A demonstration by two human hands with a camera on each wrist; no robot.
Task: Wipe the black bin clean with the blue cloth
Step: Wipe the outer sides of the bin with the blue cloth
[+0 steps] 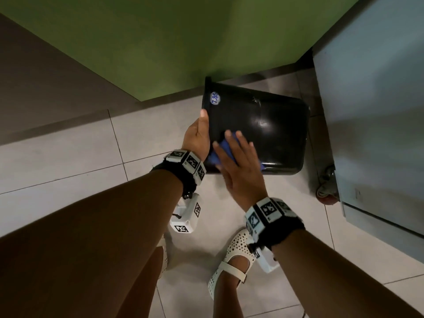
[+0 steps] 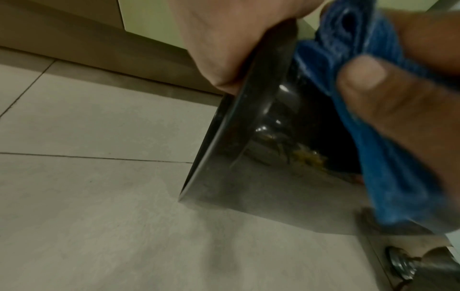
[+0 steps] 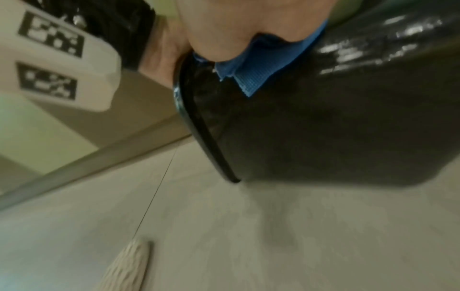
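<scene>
The black bin (image 1: pixel 270 125) is tipped on its side above the tiled floor, its rim toward the left and a round price sticker (image 1: pixel 215 98) near that rim. My left hand (image 1: pixel 199 131) grips the rim, thumb along the edge; the left wrist view shows the left hand (image 2: pixel 231 51) curled over the bin's rim (image 2: pixel 251 118). My right hand (image 1: pixel 238 161) lies flat with straight fingers on the blue cloth (image 1: pixel 226 149), pressing it against the bin's side. In the right wrist view the cloth (image 3: pixel 263 65) peeks out under my palm on the bin (image 3: pixel 336 122).
A green wall panel (image 1: pixel 160 47) stands behind the bin. A grey cabinet (image 1: pixel 376 111) on castor wheels (image 1: pixel 325 191) is close on the right. My feet in white perforated shoes (image 1: pixel 231 255) stand on the pale floor tiles (image 1: pixel 57 161).
</scene>
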